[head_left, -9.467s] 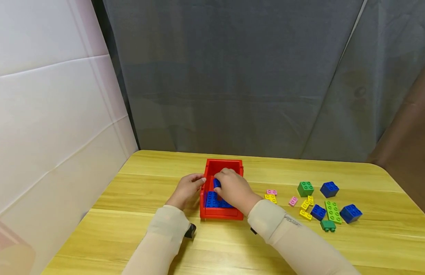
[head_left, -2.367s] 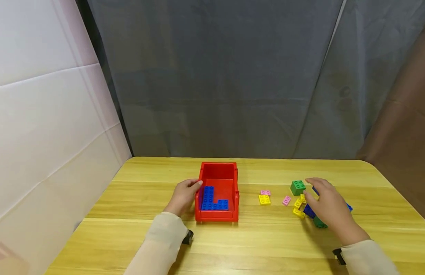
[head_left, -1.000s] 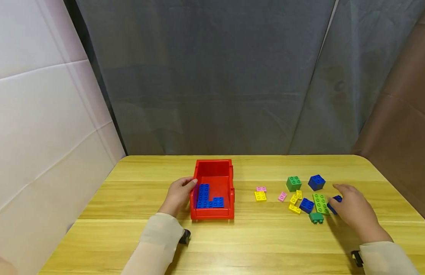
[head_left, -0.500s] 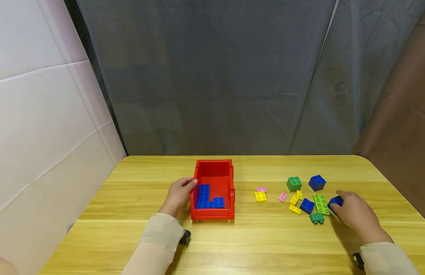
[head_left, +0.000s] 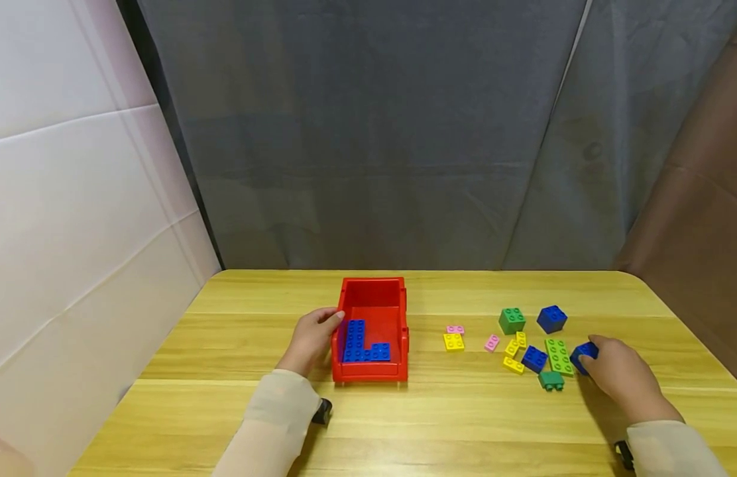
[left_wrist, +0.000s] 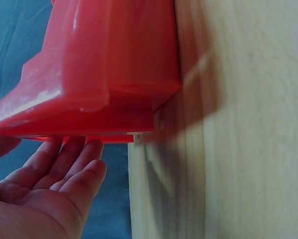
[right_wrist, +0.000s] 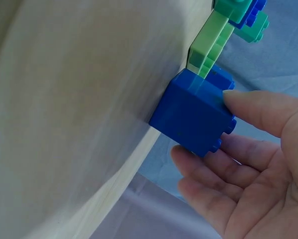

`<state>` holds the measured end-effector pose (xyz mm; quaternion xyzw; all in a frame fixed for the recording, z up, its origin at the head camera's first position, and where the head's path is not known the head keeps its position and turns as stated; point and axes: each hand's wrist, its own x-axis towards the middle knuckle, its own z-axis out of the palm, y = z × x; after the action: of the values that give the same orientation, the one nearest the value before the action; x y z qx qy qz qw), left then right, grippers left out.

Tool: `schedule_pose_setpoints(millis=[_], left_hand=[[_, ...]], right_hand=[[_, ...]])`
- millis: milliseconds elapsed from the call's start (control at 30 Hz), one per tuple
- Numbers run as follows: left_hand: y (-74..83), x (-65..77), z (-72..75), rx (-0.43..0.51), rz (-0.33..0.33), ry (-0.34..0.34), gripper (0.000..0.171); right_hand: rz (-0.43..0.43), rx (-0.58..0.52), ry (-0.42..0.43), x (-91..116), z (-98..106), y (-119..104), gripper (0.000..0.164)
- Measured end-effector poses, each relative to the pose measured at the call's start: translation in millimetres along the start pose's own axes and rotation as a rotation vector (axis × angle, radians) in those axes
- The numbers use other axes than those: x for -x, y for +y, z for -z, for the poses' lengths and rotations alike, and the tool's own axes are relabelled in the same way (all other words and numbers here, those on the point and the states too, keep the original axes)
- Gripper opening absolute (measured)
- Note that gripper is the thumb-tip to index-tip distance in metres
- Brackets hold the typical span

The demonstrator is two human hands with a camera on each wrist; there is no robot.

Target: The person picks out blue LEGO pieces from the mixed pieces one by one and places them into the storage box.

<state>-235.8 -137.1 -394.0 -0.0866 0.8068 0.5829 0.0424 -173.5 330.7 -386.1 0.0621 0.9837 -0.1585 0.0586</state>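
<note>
My left hand (head_left: 309,339) holds the near-left rim of a red storage bin (head_left: 370,372), thumb over the edge and fingers (left_wrist: 91,152) against the outer wall. Blue bricks (head_left: 355,341) lie studs up in an L shape on the bin's floor. Far to the right, my right hand (head_left: 622,372) pinches a blue brick (head_left: 580,355) standing on the wooden table. In the right wrist view the thumb lies along one side of this blue brick (right_wrist: 191,114), with fingers at the opposite side. A lime-green brick (head_left: 559,358) lies just left of it.
Near the right hand are another tall blue brick (head_left: 551,319), a green brick (head_left: 512,320), a low blue brick (head_left: 534,359), a dark green brick (head_left: 551,380) and several small yellow bricks (head_left: 513,365). Pink (head_left: 492,342) and yellow (head_left: 454,342) bricks lie nearer the bin.
My right hand has gone from inside the bin to the loose bricks at the right, passed over them, and its fingers have closed on the blue brick. My left hand keeps to the bin's rim.
</note>
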Motion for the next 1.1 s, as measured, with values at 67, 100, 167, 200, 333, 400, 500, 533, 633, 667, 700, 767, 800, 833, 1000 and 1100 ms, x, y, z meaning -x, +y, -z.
schedule_pose_setpoints(millis=[67,100,167,200,333,400,500,533,633,667,700,767,800,833,1000,1100], left_hand=[[-0.1,0.0,0.0,-0.004,-0.002,0.000,0.042],[0.3,0.0,0.1,-0.002,-0.002,0.000,0.042],[0.3,-0.1,-0.1,-0.001,-0.001,0.002,0.042],[0.2,-0.3,-0.2,-0.002,-0.004,0.001,0.042],[0.1,-0.1,-0.7,0.003,-0.004,0.001,0.042],[-0.2,-0.1,-1.0,0.006,-0.007,0.000,0.041],[-0.7,-0.2,-1.8,0.011,-0.005,0.003,0.040],[-0.7,-0.1,-1.9,0.011,-0.004,0.004,0.041],[-0.6,0.2,-1.7,0.010,0.001,0.006,0.041],[-0.4,0.4,-1.6,0.010,0.005,0.007,0.041],[-0.2,0.5,-1.5,0.009,0.007,0.008,0.041],[-0.2,0.4,-1.4,0.011,0.009,0.009,0.041],[0.1,0.5,-1.3,0.010,0.010,0.009,0.041],[-0.2,0.3,-1.1,0.009,0.010,0.008,0.041],[-0.4,-0.4,-0.9,0.013,0.024,-0.002,0.042],[-0.9,-1.1,-0.7,0.020,0.037,-0.006,0.042]], right_hand=[[0.002,0.003,0.002,0,0,0,0.057],[0.004,0.004,0.002,-1,-1,1,0.057],[0.009,0.006,0.002,-1,-1,1,0.057],[0.010,0.007,0.003,-1,-1,1,0.057],[0.019,0.010,0.006,-1,0,2,0.056],[0.022,0.008,0.006,-1,0,3,0.055],[0.022,0.005,0.005,-1,0,3,0.054],[0.019,0.003,0.004,-1,0,3,0.053],[0.011,-0.005,0.004,-1,2,2,0.053],[0.010,-0.007,0.008,0,2,2,0.054],[0.010,-0.009,0.014,1,3,2,0.054],[0.015,-0.012,0.033,2,6,0,0.054],[0.024,-0.014,0.049,3,7,-2,0.054],[0.032,-0.016,0.065,4,8,-3,0.054],[0.087,-0.031,0.146,9,13,-17,0.053],[0.120,-0.023,0.186,13,15,-30,0.052]])
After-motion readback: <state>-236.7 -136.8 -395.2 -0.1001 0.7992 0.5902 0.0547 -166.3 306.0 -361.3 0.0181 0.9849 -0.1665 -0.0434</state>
